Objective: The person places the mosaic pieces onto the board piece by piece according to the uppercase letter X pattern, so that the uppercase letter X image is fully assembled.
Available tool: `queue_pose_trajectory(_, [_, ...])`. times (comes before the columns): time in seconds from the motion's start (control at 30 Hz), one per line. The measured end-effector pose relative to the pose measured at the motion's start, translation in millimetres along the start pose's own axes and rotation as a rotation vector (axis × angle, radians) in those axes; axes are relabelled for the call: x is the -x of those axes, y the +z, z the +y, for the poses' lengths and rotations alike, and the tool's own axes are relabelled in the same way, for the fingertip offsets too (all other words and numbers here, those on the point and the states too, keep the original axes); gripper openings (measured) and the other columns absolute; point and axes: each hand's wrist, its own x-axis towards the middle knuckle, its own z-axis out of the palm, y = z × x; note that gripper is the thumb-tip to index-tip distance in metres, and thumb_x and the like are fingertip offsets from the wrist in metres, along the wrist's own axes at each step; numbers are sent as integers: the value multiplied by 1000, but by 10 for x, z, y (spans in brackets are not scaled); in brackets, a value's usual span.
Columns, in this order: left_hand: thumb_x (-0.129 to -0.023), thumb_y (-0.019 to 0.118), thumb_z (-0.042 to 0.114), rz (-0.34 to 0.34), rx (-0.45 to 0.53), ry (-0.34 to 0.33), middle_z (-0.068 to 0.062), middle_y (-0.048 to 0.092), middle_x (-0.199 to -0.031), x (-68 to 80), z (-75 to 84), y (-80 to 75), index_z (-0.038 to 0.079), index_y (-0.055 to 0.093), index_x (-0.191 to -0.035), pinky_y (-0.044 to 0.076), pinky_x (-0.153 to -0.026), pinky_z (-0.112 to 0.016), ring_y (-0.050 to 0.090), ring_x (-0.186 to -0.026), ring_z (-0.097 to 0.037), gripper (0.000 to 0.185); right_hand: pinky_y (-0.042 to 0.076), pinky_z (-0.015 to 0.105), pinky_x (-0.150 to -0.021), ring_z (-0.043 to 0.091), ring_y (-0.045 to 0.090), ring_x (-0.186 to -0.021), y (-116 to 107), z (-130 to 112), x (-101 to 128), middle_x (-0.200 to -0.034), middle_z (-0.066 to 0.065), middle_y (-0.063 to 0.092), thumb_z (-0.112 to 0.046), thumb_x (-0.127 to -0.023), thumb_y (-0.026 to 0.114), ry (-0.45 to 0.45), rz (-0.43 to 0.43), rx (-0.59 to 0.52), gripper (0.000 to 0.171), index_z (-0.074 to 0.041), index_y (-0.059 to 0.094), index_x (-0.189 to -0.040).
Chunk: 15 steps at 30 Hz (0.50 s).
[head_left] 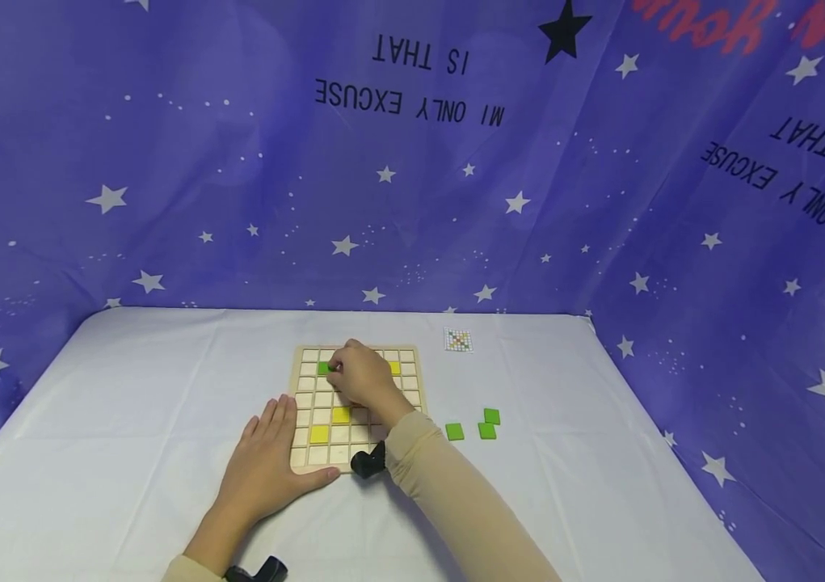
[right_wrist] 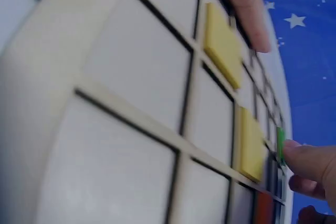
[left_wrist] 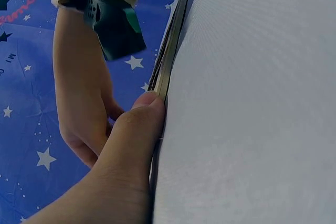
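A wooden grid board (head_left: 305,461) lies on the white table. It holds yellow tiles (head_left: 320,434) and a green tile (head_left: 324,368) near its far left. My right hand (head_left: 356,374) reaches over the board, and its curled fingers pinch that green tile (right_wrist: 280,145). In the right wrist view the yellow tiles (right_wrist: 223,43) sit in their cells close up. My left hand (head_left: 267,457) lies flat with straight fingers on the table, its thumb (left_wrist: 137,124) against the board's near left edge (left_wrist: 167,61).
Three loose green tiles (head_left: 486,424) lie on the table right of the board. A small patterned card (head_left: 458,340) sits beyond them. A blue starry cloth (head_left: 412,162) hangs behind and to both sides of the table.
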Motion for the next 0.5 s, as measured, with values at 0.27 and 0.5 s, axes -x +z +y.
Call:
queue_pose_trajectory(0.27, [-67, 58, 90, -13, 18, -10, -25, 26, -161, 4, 9, 14, -8, 26, -153, 20, -120, -59, 23, -150, -42, 134, 54, 28, -74, 12, 64, -93, -256, 291, 198, -110, -4, 65, -33, -95, 67, -24, -12, -134, 31, -21, 69, -123])
queue_pose_trajectory(0.5, [-66, 57, 90, -21, 20, -13, -26, 25, -161, 9, 7, 3, -8, 24, -153, 20, -120, -60, 22, -150, -43, 136, 52, 34, -81, 14, 60, -92, -437, 787, 460, -113, -2, 65, -33, -95, 67, -41, -51, -278, 35, -20, 66, -128])
